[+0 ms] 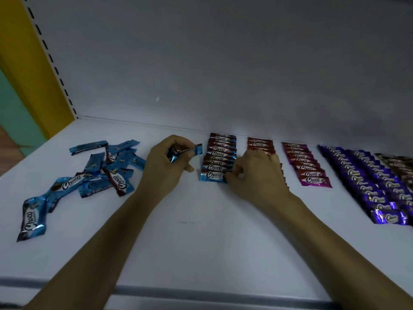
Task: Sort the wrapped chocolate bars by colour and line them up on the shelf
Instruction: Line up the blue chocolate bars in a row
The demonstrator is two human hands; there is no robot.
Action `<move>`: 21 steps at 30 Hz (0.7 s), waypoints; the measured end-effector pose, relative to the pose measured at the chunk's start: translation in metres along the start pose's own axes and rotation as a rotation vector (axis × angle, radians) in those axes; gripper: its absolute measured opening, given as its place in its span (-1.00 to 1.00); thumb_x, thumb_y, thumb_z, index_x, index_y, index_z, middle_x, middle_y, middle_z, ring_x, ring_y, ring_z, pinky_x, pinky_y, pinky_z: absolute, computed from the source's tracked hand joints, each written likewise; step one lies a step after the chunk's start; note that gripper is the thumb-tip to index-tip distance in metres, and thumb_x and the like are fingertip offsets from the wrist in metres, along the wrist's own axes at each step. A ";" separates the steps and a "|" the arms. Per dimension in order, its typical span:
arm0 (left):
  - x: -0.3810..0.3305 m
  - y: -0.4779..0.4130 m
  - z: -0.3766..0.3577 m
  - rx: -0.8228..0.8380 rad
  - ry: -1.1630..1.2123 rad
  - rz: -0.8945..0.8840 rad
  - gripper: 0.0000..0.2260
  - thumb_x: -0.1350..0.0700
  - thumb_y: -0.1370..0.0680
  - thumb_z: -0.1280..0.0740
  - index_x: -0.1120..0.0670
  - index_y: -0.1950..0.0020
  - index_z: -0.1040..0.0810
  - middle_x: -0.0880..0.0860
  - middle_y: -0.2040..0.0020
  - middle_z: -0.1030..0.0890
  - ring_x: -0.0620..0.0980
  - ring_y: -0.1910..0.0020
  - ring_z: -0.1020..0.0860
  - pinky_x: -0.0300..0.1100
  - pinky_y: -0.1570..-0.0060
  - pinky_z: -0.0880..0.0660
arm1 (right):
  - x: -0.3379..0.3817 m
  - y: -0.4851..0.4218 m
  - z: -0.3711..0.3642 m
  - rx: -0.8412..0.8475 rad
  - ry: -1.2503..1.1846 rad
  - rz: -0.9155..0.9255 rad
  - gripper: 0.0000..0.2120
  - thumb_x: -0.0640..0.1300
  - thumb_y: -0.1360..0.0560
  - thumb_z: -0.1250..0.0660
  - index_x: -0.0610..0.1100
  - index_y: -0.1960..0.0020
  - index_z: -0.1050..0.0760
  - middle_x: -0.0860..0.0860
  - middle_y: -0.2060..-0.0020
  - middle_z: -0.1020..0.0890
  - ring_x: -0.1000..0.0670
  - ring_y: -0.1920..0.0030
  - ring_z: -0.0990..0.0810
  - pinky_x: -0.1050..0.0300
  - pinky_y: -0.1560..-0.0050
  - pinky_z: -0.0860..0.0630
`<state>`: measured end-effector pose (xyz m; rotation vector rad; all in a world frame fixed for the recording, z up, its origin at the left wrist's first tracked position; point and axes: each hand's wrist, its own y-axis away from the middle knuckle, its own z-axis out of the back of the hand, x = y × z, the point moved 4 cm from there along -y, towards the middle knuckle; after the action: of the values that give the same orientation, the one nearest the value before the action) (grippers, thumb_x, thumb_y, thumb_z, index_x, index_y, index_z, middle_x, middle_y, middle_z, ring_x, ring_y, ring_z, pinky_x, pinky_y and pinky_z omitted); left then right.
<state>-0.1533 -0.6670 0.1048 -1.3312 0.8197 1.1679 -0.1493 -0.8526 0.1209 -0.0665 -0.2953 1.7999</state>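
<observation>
A loose heap of blue-wrapped chocolate bars (pixel 105 168) lies on the left of the white shelf (pixel 201 231). My left hand (pixel 166 163) grips a blue bar (pixel 196 149) above the shelf. Just right of it runs a neat row of blue bars (pixel 220 157), front to back. My right hand (pixel 252 175) pinches the right end of the front bar (pixel 212 175) of that row. Behind my right hand a red row (pixel 259 143) is partly hidden. Further right lie a magenta row (pixel 306 166) and purple rows (pixel 371 186).
The shelf's white back wall (pixel 223 74) rises just behind the rows. A yellow upright with slots (pixel 33 52) bounds the left side. A grey front rail (pixel 201 291) marks the near edge. Dark-wrapped bars (pixel 400 164) sit at the far right.
</observation>
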 end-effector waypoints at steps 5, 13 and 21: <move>-0.002 0.000 -0.001 -0.036 0.027 -0.010 -0.87 0.27 -0.47 -0.41 0.08 0.11 -0.50 0.04 0.26 -0.61 -0.16 0.52 -0.51 -0.39 0.51 -0.41 | -0.004 0.001 0.001 -0.083 0.014 0.012 -0.82 0.08 -0.47 -0.28 0.01 0.21 -0.40 0.05 0.14 -0.49 0.01 0.06 -0.40 0.10 0.04 -0.14; -0.013 0.008 -0.009 0.101 0.119 0.003 -0.91 0.25 -0.48 -0.39 0.15 0.19 -0.51 -0.06 0.46 -0.52 -0.12 0.58 -0.40 -0.35 0.57 -0.32 | 0.022 0.001 0.018 0.056 -1.031 0.075 -0.94 -0.20 -0.49 -0.37 -0.06 0.10 -0.59 -0.05 0.24 -0.66 0.18 0.28 -0.58 0.35 0.24 -0.50; -0.005 0.003 0.015 -0.224 0.149 0.187 -0.84 0.14 -0.62 -0.24 0.04 0.15 -0.52 -0.04 0.31 -0.64 -0.16 0.55 -0.44 -0.39 0.58 -0.28 | 0.012 0.013 0.002 0.072 -0.684 0.303 -0.79 -0.28 -0.40 -0.47 0.02 0.12 -0.63 0.17 0.23 -0.55 0.22 0.23 -0.51 0.41 0.18 -0.39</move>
<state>-0.1598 -0.6537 0.1108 -1.5664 0.9580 1.3496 -0.1649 -0.8439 0.1209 0.5950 -0.7339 2.0890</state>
